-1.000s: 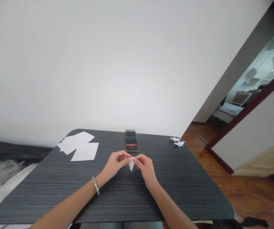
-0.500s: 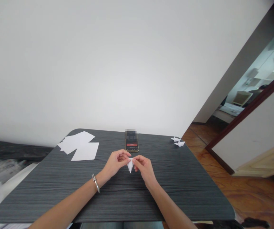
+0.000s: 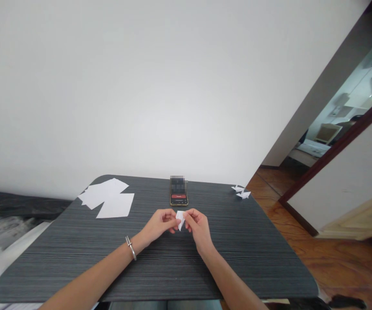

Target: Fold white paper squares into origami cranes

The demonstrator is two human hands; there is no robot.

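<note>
A: Why is the left hand [image 3: 160, 224] up off the dark grey striped worktop [image 3: 59, 267]?

B: Its fingers [image 3: 172, 218] and the right hand [image 3: 198, 226] clamp a small folded white paper piece [image 3: 180, 220] from both sides, steadying it between them

A: And farther off?

B: Flat white paper sheets [image 3: 114, 205] left, a gold-edged black smartphone [image 3: 178, 199] centre, small folded white paper figures [image 3: 244, 194] right
</note>
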